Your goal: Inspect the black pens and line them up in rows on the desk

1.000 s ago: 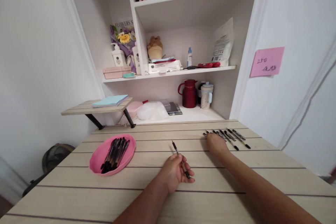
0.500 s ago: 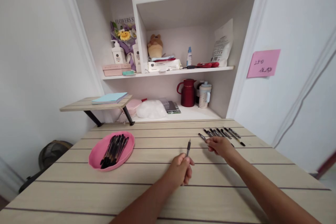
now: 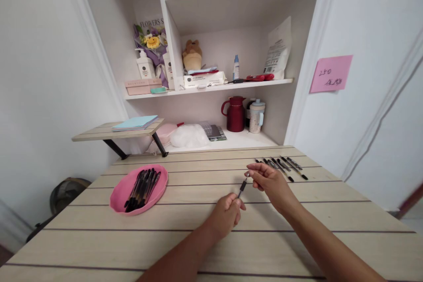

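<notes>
My left hand (image 3: 228, 213) is closed around the clear barrel of a pen (image 3: 242, 186), its dark grip and point angled up and to the right. Just past the point, the fingers of my right hand (image 3: 264, 177) pinch a small shiny piece, apparently a pen cap (image 3: 247, 175), mostly hidden by the fingers. Behind my right hand, several black pens (image 3: 287, 168) lie side by side on the table. At the left, a pink scalloped plate (image 3: 115, 196) holds a bundle of black pens (image 3: 143, 188).
A small raised shelf (image 3: 99, 131) with blue paper (image 3: 135, 122) stands at the table's back left. White shelving behind the table holds a red jug (image 3: 235, 114), a lidded cup (image 3: 257, 116) and a white plastic bag (image 3: 189, 135). A pink note (image 3: 331, 73) hangs on the right wall.
My right hand has moved left from beside the row of pens to the point of the held pen, bringing the small piece along. That pen now tilts further right.
</notes>
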